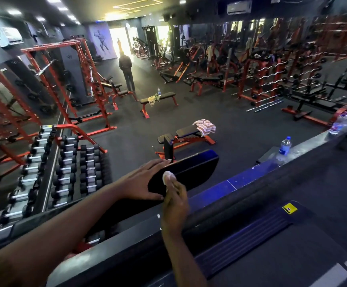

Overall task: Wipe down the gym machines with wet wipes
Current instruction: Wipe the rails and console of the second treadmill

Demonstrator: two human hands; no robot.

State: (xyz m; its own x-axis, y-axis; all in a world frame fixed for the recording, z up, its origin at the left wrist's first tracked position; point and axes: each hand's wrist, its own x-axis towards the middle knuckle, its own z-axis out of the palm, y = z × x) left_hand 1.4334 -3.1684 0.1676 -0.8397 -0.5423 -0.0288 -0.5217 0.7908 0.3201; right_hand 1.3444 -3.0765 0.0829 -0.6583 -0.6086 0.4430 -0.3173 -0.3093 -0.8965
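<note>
Right hand (175, 204) over half-hidden white wipe (167, 177) on black pad (195, 169).

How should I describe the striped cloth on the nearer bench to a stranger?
Mid-floor stands a red-framed adjustable bench. The cloth lies on its far end. Its stripes are pink and white; the other cloth, on the farther flat bench, is yellowish.

Dumbbells (69, 162) racked at left, water bottle (284, 146) on ledge (310, 144), person (127, 69) standing far off
</note>
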